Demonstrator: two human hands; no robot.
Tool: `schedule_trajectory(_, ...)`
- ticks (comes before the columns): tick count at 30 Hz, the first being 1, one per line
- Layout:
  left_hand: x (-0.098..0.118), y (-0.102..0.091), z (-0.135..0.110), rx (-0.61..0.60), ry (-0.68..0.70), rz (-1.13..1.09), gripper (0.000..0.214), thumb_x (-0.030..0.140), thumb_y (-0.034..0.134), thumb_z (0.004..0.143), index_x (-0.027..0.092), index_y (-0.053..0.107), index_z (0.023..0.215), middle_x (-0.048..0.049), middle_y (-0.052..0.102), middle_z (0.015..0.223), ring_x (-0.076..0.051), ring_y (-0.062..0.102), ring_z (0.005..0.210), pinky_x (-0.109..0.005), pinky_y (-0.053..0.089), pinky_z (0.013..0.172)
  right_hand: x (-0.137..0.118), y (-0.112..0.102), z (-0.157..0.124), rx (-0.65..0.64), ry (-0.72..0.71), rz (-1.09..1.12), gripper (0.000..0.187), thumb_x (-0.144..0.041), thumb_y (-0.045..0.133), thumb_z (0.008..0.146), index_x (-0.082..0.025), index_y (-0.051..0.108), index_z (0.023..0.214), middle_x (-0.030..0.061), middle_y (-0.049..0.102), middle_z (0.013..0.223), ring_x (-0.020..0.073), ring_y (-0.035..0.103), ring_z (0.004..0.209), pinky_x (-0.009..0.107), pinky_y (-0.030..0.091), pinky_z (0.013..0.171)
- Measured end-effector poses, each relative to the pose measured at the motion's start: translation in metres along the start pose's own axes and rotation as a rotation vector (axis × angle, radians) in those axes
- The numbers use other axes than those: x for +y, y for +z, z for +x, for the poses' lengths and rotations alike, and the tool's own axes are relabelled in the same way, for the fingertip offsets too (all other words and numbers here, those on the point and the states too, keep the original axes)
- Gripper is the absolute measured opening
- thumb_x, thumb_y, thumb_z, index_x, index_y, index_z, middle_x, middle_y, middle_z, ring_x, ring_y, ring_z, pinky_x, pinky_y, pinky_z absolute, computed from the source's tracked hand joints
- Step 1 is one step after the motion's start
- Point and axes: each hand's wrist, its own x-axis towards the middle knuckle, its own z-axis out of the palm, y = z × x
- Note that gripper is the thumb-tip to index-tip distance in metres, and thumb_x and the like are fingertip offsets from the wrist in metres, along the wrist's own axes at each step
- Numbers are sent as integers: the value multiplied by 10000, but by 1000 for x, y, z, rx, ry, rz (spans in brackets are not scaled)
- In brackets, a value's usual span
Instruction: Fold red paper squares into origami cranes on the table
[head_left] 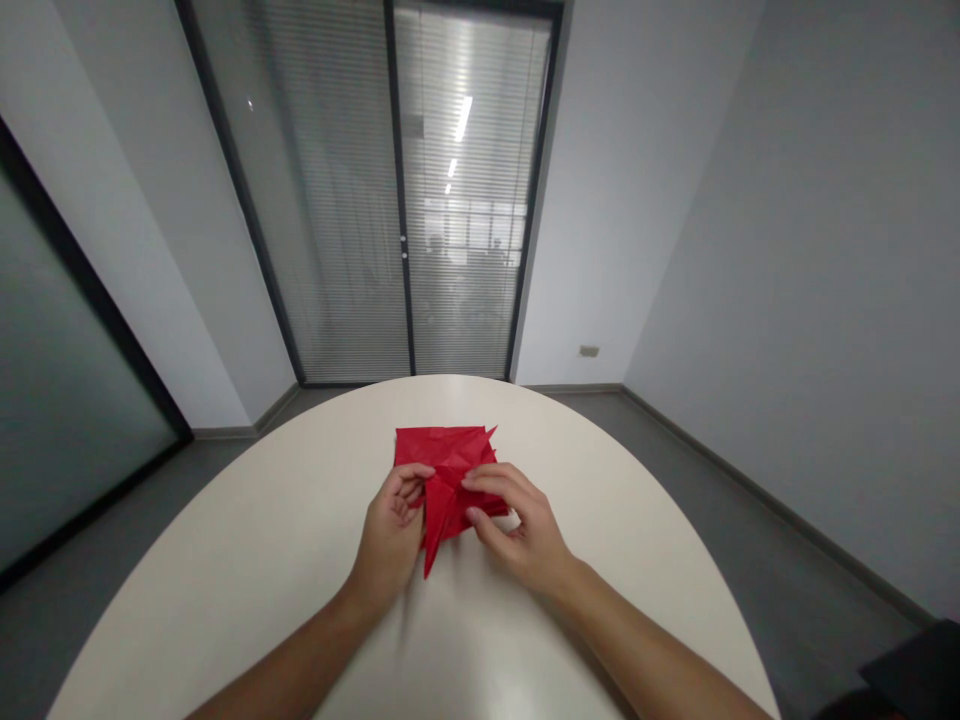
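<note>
A red, creased sheet of thin material (pixel 441 445), folded in several layers, lies on the round table between my hands; whether it is paper or cloth I cannot tell. One narrow pointed flap (pixel 435 525) hangs toward me, and a small tip sticks out at the far right corner. My left hand (pixel 394 515) is closed at the left edge of the flap, fingers curled, the fingertips on the red sheet. On the other side, my right hand (pixel 521 520) has its fingers over the red layers and its thumb at the near edge, gripping the right part.
The cream round table (pixel 315 530) fills the lower middle. Beyond it stands a glass door with blinds (pixel 465 280) in a dark frame. Grey walls rise at both sides, with a socket plate (pixel 589 351) low at the back. Something black (pixel 915 670) shows at the lower right.
</note>
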Motion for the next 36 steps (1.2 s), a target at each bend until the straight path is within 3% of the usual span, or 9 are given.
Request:
schedule_trajectory(5, -1, -1, -4, 7, 71, 98, 281, 169, 712, 713, 204, 612, 973, -54, 695, 985, -197, 681, 931, -292, 551, 804, 4, 2, 0, -36, 22, -74, 238, -228, 720, 876, -261, 676, 1108, 57, 719, 994, 215, 638, 931, 398, 489, 851)
schedule_trajectory(9, -5, -9, -4, -78, 64, 139, 409, 167, 734, 700, 218, 593, 1080, -67, 685, 1063, -215, 680, 942, -301, 556, 784, 8, 2, 0, -36, -45, -98, 111, -164, 695, 874, -251, 671, 938, 31, 708, 896, 194, 642, 865, 377, 469, 812)
schedule_trajectory(13, -10, -18, -2, -199, 118, 181, 494, 169, 732, 712, 220, 569, 1176, -95, 660, 1170, -238, 662, 1021, -327, 542, 850, 6, 0, 2, -34, -105, -148, 149, -110, 666, 834, -239, 605, 877, 47, 726, 1060, 218, 650, 1017, 418, 446, 914)
schedule_trajectory(16, -12, -18, -1, -187, 102, 175, 435, 174, 734, 714, 222, 583, 1119, -85, 662, 1161, -232, 663, 1017, -326, 539, 855, 3, -1, 3, -81, -143, -169, 190, -89, 637, 784, -241, 561, 868, 51, 721, 1134, 240, 619, 1128, 457, 414, 1004)
schedule_trajectory(21, -9, -11, 2, -104, 64, 127, 346, 191, 771, 683, 213, 611, 990, -56, 691, 1042, -205, 679, 924, -293, 545, 790, 2, 0, 2, -123, -163, -194, 182, -91, 609, 784, -243, 559, 871, 28, 718, 973, 207, 649, 955, 460, 408, 1010)
schedule_trajectory(28, -3, -5, 7, -54, -29, 55, 303, 242, 788, 690, 205, 637, 950, -46, 714, 957, -193, 693, 865, -287, 559, 756, 0, -3, 3, -103, -73, -60, 107, -146, 601, 885, -225, 671, 872, 40, 701, 842, 192, 634, 813, 371, 481, 800)
schedule_trajectory(32, 5, -2, 4, -99, -103, 24, 489, 203, 824, 655, 217, 644, 1110, -100, 702, 1185, -255, 650, 1128, -343, 544, 911, -3, -2, 5, -81, 94, 84, 179, -223, 589, 953, -226, 747, 869, 61, 718, 879, 181, 666, 811, 335, 514, 752)
schedule_trajectory(36, 10, 4, -1, -142, -303, -96, 513, 167, 808, 673, 211, 636, 1154, -120, 653, 1309, -278, 634, 1178, -370, 532, 959, -4, -5, 6, -6, 211, 172, 141, -282, 651, 929, -244, 784, 956, 76, 713, 964, 189, 671, 861, 342, 533, 781)
